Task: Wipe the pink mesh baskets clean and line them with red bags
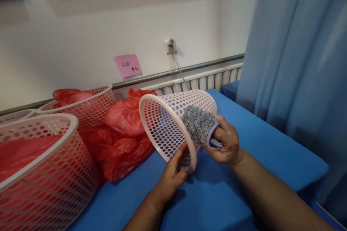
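A white perforated plastic basket lies tilted on its side on the blue surface, its open mouth facing left toward me. My left hand grips the basket's lower rim, fingers curled over the edge. My right hand holds a folded grey speckled cloth with a purple layer underneath and presses it against the basket's outer wall.
Two more white baskets holding red plastic bags stand at the left. A loose red bag lies between them and the held basket. A blue curtain hangs at right. A pink note and a socket are on the wall.
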A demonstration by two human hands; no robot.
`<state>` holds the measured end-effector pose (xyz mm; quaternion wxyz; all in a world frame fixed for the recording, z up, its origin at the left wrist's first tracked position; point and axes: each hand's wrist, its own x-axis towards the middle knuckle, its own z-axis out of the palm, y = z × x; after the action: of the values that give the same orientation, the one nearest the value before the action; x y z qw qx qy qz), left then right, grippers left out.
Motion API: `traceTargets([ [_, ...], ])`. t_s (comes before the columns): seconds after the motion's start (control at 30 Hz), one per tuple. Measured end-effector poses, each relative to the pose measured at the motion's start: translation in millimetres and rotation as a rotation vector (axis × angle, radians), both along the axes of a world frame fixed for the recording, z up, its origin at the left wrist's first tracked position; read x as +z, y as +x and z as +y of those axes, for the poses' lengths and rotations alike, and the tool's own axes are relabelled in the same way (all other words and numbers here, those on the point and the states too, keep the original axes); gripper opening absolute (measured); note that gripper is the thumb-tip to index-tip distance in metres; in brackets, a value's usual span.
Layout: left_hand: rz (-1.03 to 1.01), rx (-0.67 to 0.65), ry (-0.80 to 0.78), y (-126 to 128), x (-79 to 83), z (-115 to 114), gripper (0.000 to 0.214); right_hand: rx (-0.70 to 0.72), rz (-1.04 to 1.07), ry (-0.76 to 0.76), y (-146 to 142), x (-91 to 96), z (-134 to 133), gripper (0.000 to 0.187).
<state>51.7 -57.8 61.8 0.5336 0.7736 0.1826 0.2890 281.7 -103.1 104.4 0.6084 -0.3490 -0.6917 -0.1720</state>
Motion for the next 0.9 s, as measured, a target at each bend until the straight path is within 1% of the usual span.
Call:
traceTargets([
  [0.03,-0.077,0.020,-0.041,0.2,2.2,-1.4,0.095,0.026,-0.024,-0.008,-1.0,0.2,0.5,0.054],
  [0.1,-0.133,0.090,-0.037,0.1,7.9,-4.8,0.087,0.075,-0.074,-0.024,-4.3,-0.1,1.3,0.052],
  [0.2,-0.030,0.220,0.093,-0.6,18.5,-10.3,0.062,0.116,-0.095,-0.048,-9.7,-1.2,1.3,0.051],
  [0.3,0.089,0.252,0.239,0.2,25.9,-15.2,0.041,0.109,-0.021,-0.041,-11.0,-2.0,-0.2,0.052],
  [0.4,0.149,0.259,0.349,1.6,24.5,-19.3,0.020,0.108,0.041,0.045,-10.3,-2.6,-4.0,0.049],
  [0.47,0.160,0.266,0.380,2.2,19.4,-20.6,0.013,0.105,0.009,0.104,-11.3,-3.5,-7.3,0.047],
  [0.53,0.161,0.256,0.389,2.7,13.4,-19.9,0.025,0.085,-0.045,0.130,-13.2,-4.6,-9.2,0.049],
  [0.6,0.162,0.252,0.368,3.9,8.8,-17.1,0.046,0.016,-0.041,0.092,-13.1,-6.0,-7.1,0.053],
  [0.63,0.159,0.260,0.348,4.9,7.4,-15.1,0.055,-0.044,0.002,0.052,-10.8,-6.8,-3.9,0.054],
  [0.7,0.143,0.281,0.302,7.2,5.7,-10.5,0.067,-0.205,0.180,-0.046,1.1,-9.2,7.3,0.052],
  [0.8,0.119,0.286,0.266,10.7,4.2,-3.5,0.078,-0.470,0.566,-0.195,36.2,-15.9,32.5,0.039],
  [0.83,0.118,0.278,0.266,11.7,3.5,-1.5,0.079,-0.530,0.711,-0.242,49.5,-18.7,41.2,0.038],
  [0.87,0.119,0.269,0.271,12.6,2.7,0.3,0.080,-0.540,0.860,-0.290,61.6,-21.5,49.1,0.038],
  [0.9,0.121,0.260,0.279,13.5,1.9,1.9,0.081,-0.520,0.992,-0.336,71.3,-23.9,55.6,0.040],
])
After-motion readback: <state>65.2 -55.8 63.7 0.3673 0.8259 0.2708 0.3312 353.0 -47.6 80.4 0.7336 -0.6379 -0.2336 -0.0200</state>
